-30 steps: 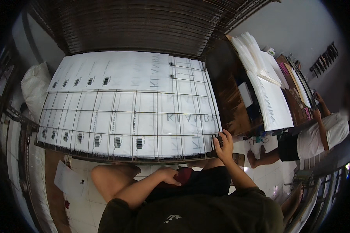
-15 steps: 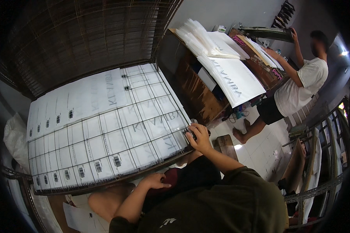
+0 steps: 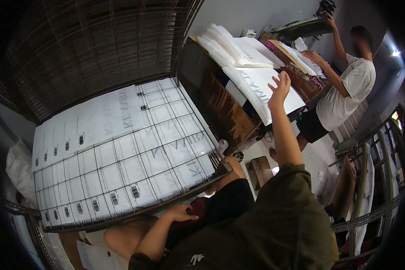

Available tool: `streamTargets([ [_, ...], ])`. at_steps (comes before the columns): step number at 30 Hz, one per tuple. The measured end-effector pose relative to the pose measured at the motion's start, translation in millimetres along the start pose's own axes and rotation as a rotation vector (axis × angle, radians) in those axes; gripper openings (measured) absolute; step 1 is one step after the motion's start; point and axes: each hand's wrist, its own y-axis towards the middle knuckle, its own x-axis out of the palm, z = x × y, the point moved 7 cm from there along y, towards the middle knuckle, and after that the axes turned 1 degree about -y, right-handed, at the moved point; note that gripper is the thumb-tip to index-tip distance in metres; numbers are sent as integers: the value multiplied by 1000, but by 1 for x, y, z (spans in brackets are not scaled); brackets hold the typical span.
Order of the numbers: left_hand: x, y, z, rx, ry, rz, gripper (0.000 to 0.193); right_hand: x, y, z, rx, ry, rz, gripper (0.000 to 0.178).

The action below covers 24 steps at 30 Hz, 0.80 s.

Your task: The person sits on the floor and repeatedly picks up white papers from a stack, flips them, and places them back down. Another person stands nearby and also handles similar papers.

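My right hand [image 3: 280, 90] is held out at the end of a stretched arm, fingers apart and nothing in them. In the picture it overlaps a stack of thin white printed sheets [image 3: 290, 96] on a wooden table; whether it touches them I cannot tell. Down on my lap rests my left hand [image 3: 180, 213], its fingers loosely extended over the dark red patch of my shorts [image 3: 197, 208]. In front of me, more white sheets with grey print and small black code marks [image 3: 101, 180] lie layered between the wires of a metal mesh rack [image 3: 126, 155].
Raised dark mesh panels [image 3: 94, 54] stand behind the rack. Across the wooden table [image 3: 211, 90], a co-worker [image 3: 346, 85] in a white shirt handles a frame [image 3: 301, 28] and sheets. A small wooden stool [image 3: 262, 171] is on the tiled floor, and metal shelving [image 3: 369, 225] curves along the right.
My right hand has left the rack's near right corner and swung up and right toward the stacked sheets, its fingers spreading. My left hand stays on my lap.
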Motion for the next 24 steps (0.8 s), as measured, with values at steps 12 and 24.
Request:
streamTargets([
  [12, 1, 3, -4, 41, -8, 11, 77, 0, 71, 84, 430, 430, 84, 106],
  [24, 13, 14, -15, 47, 1, 0, 73, 26, 106, 65, -99, 51, 310, 61],
])
